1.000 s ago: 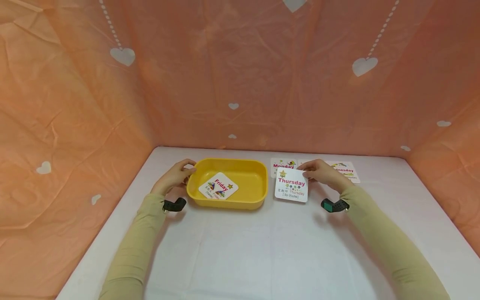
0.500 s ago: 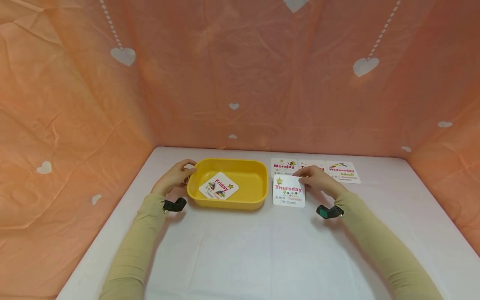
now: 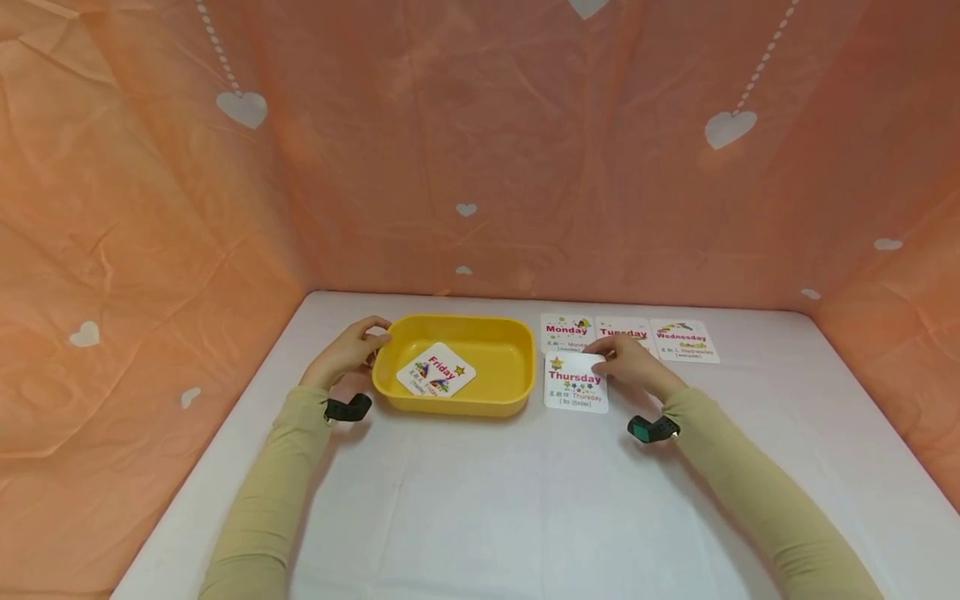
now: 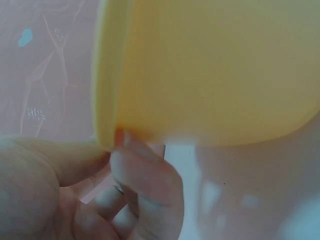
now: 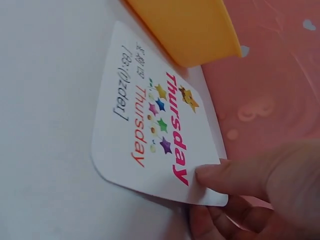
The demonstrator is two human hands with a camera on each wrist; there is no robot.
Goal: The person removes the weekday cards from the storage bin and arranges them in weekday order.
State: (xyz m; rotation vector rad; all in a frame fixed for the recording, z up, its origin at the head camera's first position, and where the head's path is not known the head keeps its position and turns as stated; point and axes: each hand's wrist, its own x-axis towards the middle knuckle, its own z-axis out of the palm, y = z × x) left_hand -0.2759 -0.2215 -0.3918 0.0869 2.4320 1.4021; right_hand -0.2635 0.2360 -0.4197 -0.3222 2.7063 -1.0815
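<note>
My right hand point(image 3: 633, 362) pinches the Thursday card point(image 3: 576, 393) by its upper right corner, thumb on top and fingers beneath. In the right wrist view the Thursday card point(image 5: 145, 125) lies close over the table, its held edge slightly raised. My left hand point(image 3: 347, 354) grips the left rim of a yellow tray point(image 3: 506, 408) between thumb and fingers, as the left wrist view also shows with the tray wall point(image 4: 112, 75). Inside the tray lies the Friday card point(image 3: 437, 369), turned at an angle. Behind the Thursday card, Monday point(image 3: 567, 331), Tuesday point(image 3: 622, 332) and Wednesday point(image 3: 684, 342) cards form a row.
The white-covered table point(image 3: 480, 500) reaches back to an orange cloth wall point(image 3: 570, 183) printed with white hearts. More cloth hangs along the left and right sides. The tray stands just left of the Thursday card.
My right hand has brought the Thursday card slightly left and toward me, down in front of the row. Tuesday and Wednesday show more now. The left hand stays on the tray.
</note>
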